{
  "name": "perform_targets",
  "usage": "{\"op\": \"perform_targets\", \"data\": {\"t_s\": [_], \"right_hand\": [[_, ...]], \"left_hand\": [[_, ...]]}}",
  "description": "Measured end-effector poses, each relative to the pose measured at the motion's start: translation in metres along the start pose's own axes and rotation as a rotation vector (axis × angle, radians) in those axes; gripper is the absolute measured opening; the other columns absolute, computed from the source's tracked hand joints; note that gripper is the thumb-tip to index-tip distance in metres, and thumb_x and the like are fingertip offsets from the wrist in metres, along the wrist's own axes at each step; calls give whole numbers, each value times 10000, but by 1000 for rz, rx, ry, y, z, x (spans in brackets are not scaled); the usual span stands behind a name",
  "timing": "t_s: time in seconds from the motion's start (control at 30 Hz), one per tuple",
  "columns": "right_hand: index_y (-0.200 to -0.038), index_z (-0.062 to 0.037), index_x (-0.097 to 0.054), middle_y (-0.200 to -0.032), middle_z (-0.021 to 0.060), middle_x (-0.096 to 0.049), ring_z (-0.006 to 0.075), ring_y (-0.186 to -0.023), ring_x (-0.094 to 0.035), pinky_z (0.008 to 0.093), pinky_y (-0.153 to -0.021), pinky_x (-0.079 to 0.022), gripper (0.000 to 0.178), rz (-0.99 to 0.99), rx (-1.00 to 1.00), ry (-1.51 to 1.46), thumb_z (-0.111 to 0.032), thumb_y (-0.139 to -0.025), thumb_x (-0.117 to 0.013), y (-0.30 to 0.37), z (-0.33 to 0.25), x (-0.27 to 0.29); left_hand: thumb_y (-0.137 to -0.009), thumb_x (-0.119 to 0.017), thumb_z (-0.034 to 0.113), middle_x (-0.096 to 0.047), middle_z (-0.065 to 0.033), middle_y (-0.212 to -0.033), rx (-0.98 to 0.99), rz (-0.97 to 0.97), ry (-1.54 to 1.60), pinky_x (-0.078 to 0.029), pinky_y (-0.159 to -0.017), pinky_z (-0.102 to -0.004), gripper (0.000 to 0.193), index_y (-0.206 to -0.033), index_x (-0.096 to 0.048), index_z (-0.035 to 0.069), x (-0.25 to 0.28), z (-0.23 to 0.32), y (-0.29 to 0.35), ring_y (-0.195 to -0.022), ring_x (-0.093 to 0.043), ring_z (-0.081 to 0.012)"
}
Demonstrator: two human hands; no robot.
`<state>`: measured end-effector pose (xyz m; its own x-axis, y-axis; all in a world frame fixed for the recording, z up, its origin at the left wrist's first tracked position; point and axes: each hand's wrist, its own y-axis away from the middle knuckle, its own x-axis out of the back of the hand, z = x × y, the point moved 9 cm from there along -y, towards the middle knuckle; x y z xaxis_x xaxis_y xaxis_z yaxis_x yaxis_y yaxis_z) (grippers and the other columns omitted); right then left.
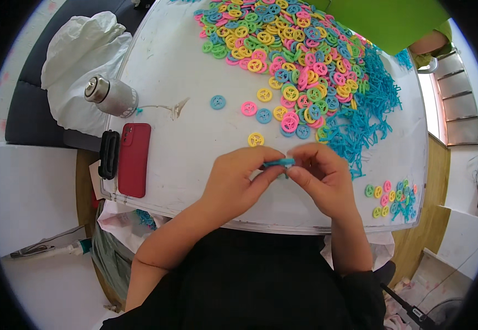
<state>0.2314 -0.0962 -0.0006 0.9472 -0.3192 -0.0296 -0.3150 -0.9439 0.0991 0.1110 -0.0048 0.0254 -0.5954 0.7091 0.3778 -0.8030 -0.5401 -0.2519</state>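
We see both hands pinching one small blue plastic piece (279, 163) together, left hand (238, 179) and right hand (322, 176) closed around it. Just beyond, a yellow wheel (256, 139) lies on the white tabletop (184, 82).

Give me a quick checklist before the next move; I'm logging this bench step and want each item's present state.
1. Both hands on the blue piece: left hand and right hand pinch it, ok.
2. Piece fully seated: cannot tell, fingers hide it.
3. Loose wheels pile within view: ok.
4. Blue stick parts at hand: ok.
5. Red phone apart from the hands: ok.
6. Finished cluster by the right edge: ok.
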Motion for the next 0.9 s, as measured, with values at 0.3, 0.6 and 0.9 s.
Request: {"op": "perform_targets", "data": {"t_s": [0.3,0.6,0.9], "right_hand": [[-1139,-9,-657,-1070,129,-607,334,-960,-610,407,-818,-517,399,-6,313,1063,-47,-757,-764,4,-1,-40],[-1031,-5,-663,-959,75,-694,126,-830,-646,285,-712,-519,191,38,-252,81,-55,-870,-752,6,16,-1],[-1005,-23,-643,-1039,113,-704,127,-923,-629,281,-832,-490,129,84,-45,-425,-101,-931,-714,-1,18,-11]], "left_hand": [[-957,-685,107,-731,-61,-1012,322,158,424,-527,-756,-248,205,-1125,-702,-10,11,-51,23,-890,-655,-92],[-990,-623,42,-707,-59,-1031,404,60,527,-523,-839,-262,161,-1126,-680,-21,-3,-46,28,-959,-644,-107],[-973,-639,20,-704,-57,-1015,327,88,596,-525,-844,-277,154,-1115,-686,-20,-19,-34,29,-951,-639,-109]]}}
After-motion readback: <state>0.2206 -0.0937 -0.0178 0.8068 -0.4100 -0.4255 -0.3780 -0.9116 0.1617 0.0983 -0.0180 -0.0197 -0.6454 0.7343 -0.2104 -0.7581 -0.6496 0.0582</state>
